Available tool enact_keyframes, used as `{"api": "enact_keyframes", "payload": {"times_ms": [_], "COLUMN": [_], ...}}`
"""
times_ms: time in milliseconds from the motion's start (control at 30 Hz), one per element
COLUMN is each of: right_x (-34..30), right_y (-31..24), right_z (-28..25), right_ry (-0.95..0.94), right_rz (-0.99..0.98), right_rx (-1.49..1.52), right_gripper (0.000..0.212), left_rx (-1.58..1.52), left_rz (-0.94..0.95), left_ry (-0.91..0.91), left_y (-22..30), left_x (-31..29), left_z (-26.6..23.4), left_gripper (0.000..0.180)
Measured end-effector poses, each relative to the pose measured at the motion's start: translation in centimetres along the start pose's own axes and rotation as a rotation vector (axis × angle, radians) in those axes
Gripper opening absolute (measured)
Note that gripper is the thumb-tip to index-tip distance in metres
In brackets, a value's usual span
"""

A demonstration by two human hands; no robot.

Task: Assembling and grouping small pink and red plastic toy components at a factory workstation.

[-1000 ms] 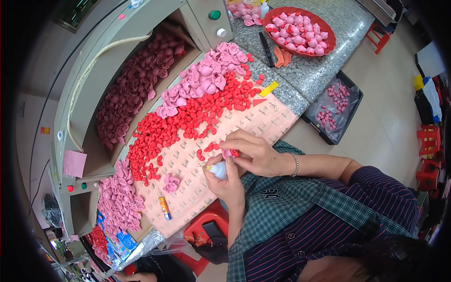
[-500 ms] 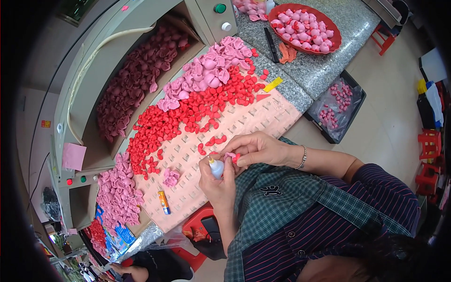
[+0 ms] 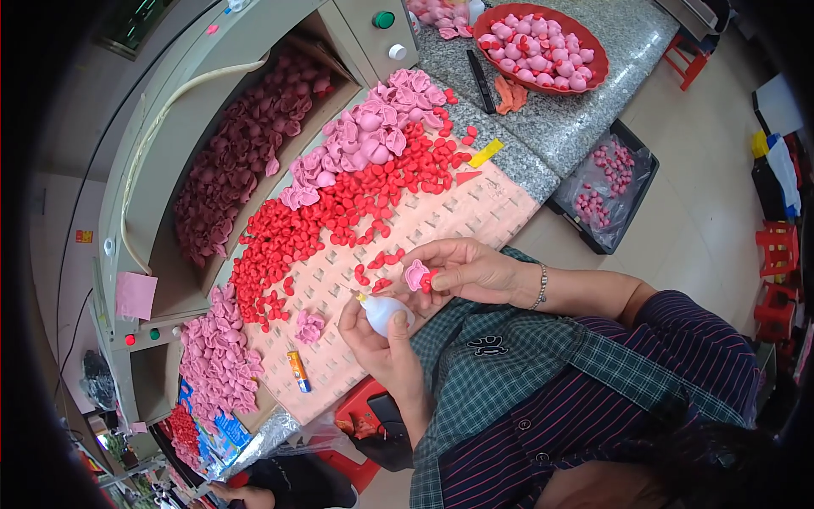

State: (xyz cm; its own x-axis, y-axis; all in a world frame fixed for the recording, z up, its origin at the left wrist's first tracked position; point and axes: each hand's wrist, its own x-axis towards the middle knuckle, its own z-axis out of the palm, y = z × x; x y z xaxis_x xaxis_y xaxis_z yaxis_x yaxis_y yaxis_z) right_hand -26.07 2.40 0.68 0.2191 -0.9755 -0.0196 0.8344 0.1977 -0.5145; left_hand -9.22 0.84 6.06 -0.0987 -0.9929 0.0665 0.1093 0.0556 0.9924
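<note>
In my left hand [image 3: 381, 343] is a small white squeeze bottle [image 3: 386, 315] with a yellowish tip, my fingers wrapped round it. My right hand [image 3: 475, 270] pinches a small pink cup-shaped piece [image 3: 416, 274] with a red piece [image 3: 427, 280] against it; the two hands are close but apart. Just beyond them, several loose red pieces [image 3: 380, 263] lie on the pink patterned cloth [image 3: 339, 339]. One pink piece [image 3: 309, 327] sits alone left of my left hand, near an orange and blue tube [image 3: 298, 371].
Red pieces [image 3: 339, 204] spread across the cloth, bordered by piles of pink pieces [image 3: 365, 127]. Behind stands a grey machine [image 3: 170, 170] holding more pink pieces. A red bowl [image 3: 598, 72] of pink balls rests on the granite counter [image 3: 551, 144]; a black crate [image 3: 627, 229] is below.
My left hand has drawn left and down with the bottle, away from the pink piece. My right hand stays nearly in place, and the pink piece's open side now shows more.
</note>
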Motion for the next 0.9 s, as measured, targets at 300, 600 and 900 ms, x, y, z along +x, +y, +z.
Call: {"api": "enact_keyframes", "payload": {"times_ms": [300, 600, 900], "right_x": [0.0, -0.4, -0.2], "right_y": [-0.1, 0.5, 0.9], "right_z": [0.8, 1.0, 1.0], "right_ry": [0.044, 0.048, 0.006], "right_rz": [-0.020, 0.026, 0.048], "right_rx": [0.216, 0.285, 0.284], "right_gripper": [0.040, 0.039, 0.040], "left_rx": [-0.797, -1.076, -0.889], "left_rz": [-0.325, -0.279, -0.157], "left_ry": [0.060, -0.041, 0.190], "left_y": [-2.5, -2.7, -1.9], "left_x": [0.3, 1.1, 0.6], "left_z": [-2.3, -2.3, -1.1], "left_gripper": [0.043, 0.045, 0.042]}}
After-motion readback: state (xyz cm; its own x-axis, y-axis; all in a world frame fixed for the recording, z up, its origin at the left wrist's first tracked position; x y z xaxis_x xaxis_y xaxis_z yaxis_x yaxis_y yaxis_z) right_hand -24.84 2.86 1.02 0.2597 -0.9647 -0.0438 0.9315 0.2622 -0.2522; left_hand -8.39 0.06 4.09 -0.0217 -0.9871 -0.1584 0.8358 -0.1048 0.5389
